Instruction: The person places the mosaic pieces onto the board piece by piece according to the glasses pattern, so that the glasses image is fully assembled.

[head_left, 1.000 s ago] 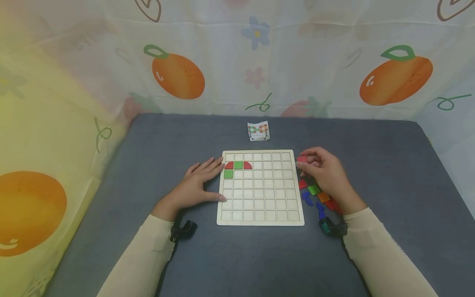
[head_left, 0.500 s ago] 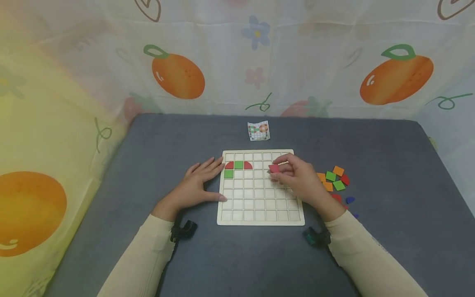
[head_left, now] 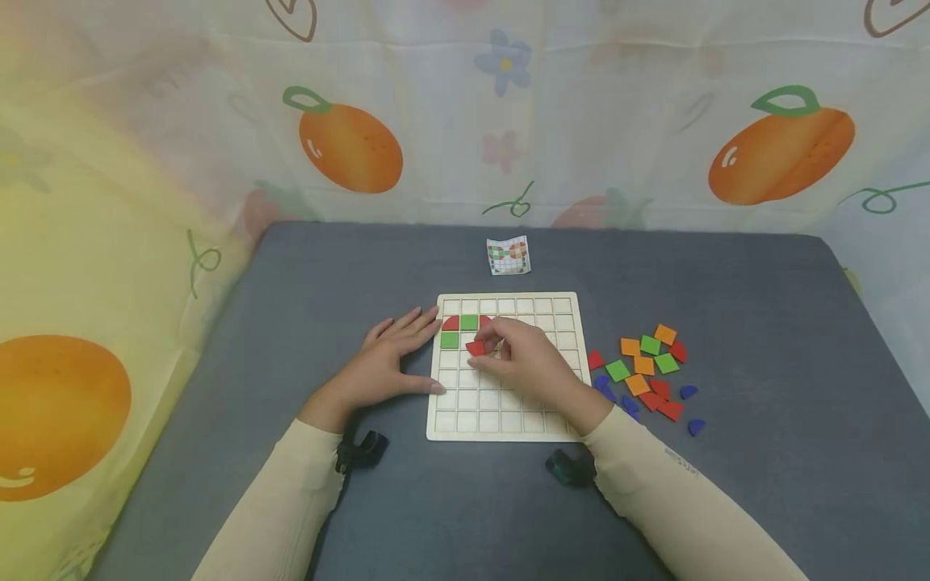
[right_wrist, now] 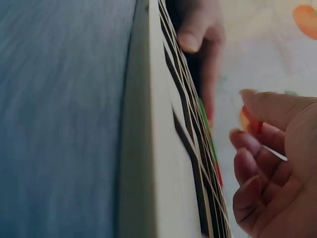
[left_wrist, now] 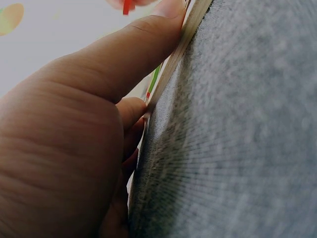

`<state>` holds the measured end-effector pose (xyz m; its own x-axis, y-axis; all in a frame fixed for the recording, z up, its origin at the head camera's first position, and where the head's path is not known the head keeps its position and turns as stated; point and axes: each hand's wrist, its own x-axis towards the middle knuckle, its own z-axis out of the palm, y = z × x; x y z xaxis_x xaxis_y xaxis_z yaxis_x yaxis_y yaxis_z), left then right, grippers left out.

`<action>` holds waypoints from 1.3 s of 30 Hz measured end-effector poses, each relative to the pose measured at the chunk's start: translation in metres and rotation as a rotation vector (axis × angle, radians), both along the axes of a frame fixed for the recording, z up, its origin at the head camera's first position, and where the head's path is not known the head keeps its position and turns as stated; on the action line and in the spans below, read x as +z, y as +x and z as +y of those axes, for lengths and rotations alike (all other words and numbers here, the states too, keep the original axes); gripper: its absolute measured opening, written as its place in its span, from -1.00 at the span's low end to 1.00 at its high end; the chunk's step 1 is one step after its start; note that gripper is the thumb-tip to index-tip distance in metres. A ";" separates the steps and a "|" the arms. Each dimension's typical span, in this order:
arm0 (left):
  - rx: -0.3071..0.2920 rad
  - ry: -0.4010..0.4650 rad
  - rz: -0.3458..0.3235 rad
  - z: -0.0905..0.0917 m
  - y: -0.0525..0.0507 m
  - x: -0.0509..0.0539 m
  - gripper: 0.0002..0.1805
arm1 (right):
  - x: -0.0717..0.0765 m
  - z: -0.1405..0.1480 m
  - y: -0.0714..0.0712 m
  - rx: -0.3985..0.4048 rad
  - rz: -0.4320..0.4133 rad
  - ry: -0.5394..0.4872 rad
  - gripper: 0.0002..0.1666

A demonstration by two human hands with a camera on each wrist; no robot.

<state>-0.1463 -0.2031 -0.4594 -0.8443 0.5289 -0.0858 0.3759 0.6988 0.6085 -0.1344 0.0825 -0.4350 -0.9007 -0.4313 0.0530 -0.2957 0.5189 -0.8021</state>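
A pale wooden grid board [head_left: 467, 420] lies on the table. In its upper left cells are a red quarter-circle tile [head_left: 450, 323], a green square tile [head_left: 469, 322], a second red tile [head_left: 484, 321] partly covered by fingers, and another green square [head_left: 450, 340] below. My left hand [head_left: 381, 367] rests with spread fingers along the board's left edge, thumb on its rim. Between thumb and fingertips, my right hand [head_left: 534, 363] pinches a red tile [head_left: 475, 348] over the board's left part; the right wrist view shows this tile [right_wrist: 254, 121] raised off the board.
Right of the board lie loose orange squares [head_left: 643, 365], green squares [head_left: 617, 370], red pieces [head_left: 671, 410] and blue pieces [head_left: 689, 391]. A small printed pattern card [head_left: 508, 256] lies behind the board. A fruit-print cloth [head_left: 603, 145] hangs behind the grey table [head_left: 465, 516].
From beside the board's right edge, my right hand has carried the red tile left across the board, uncovering the loose pieces. The left hand stays where it was.
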 end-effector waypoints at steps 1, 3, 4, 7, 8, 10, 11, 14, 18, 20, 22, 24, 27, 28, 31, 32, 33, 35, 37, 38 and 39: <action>-0.001 0.002 0.000 0.000 0.000 0.000 0.18 | -0.001 -0.004 0.000 0.009 0.012 0.010 -0.69; -0.002 0.002 0.001 0.000 0.000 0.000 0.17 | -0.003 -0.011 -0.001 0.020 0.035 0.033 -0.71; -0.003 0.003 0.002 0.000 0.000 0.000 0.17 | -0.003 -0.014 -0.001 0.023 0.045 0.047 -0.71; -0.008 0.006 0.009 -0.001 0.000 -0.001 0.17 | -0.005 -0.023 -0.001 0.024 0.051 0.091 -0.72; -0.010 0.007 0.012 -0.002 -0.001 -0.001 0.17 | -0.005 -0.026 -0.001 0.023 0.047 0.111 -0.72; -0.012 0.008 0.017 -0.002 -0.001 -0.002 0.17 | -0.006 -0.032 -0.001 0.023 0.040 0.154 -0.73; -0.013 0.008 0.019 -0.002 -0.001 -0.002 0.17 | -0.007 -0.034 -0.001 0.022 0.038 0.174 -0.74; -0.011 0.005 0.022 -0.002 -0.001 -0.002 0.18 | -0.009 -0.040 -0.002 0.020 0.050 0.230 -0.75; -0.008 -0.001 0.024 -0.002 -0.002 -0.003 0.18 | -0.011 -0.041 -0.003 0.024 0.073 0.250 -0.71; -0.010 0.000 0.026 -0.002 -0.002 -0.003 0.17 | -0.012 -0.038 -0.003 0.029 0.072 0.234 -0.70; -0.013 0.005 0.029 -0.002 -0.002 -0.004 0.17 | -0.013 -0.035 -0.003 0.031 0.064 0.205 -0.71; -0.017 0.010 0.030 -0.002 -0.002 -0.004 0.17 | -0.013 -0.032 -0.003 0.031 0.057 0.174 -0.74; -0.019 0.018 0.031 -0.002 -0.001 -0.004 0.17 | -0.012 -0.029 -0.003 0.041 0.062 0.157 -0.79; -0.018 0.020 0.030 -0.002 -0.001 -0.004 0.17 | -0.012 -0.029 -0.003 0.047 0.066 0.159 -0.80; -0.018 0.024 0.028 -0.002 -0.001 -0.004 0.18 | -0.012 -0.031 -0.002 0.059 0.078 0.187 -0.80; -0.018 0.023 0.028 -0.002 -0.001 -0.004 0.17 | -0.012 -0.032 -0.002 0.059 0.081 0.196 -0.80; -0.017 0.023 0.027 -0.002 -0.001 -0.004 0.17 | -0.013 -0.032 -0.002 0.059 0.084 0.204 -0.79; -0.018 0.019 0.029 -0.002 -0.001 -0.005 0.17 | -0.013 -0.034 -0.002 0.054 0.094 0.217 -0.80; -0.019 0.016 0.032 -0.002 -0.001 -0.005 0.17 | -0.013 -0.034 -0.002 0.046 0.103 0.221 -0.80; -0.018 0.016 0.032 -0.002 -0.001 -0.005 0.17 | -0.014 -0.034 -0.002 0.042 0.106 0.221 -0.81; -0.019 0.016 0.032 -0.001 -0.001 -0.005 0.17 | -0.014 -0.035 -0.002 0.039 0.108 0.219 -0.81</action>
<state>-0.1470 -0.2046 -0.4649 -0.8364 0.5457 -0.0506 0.4082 0.6818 0.6071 -0.1365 0.0479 -0.4488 -0.8774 -0.4772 0.0490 -0.3964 0.6637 -0.6343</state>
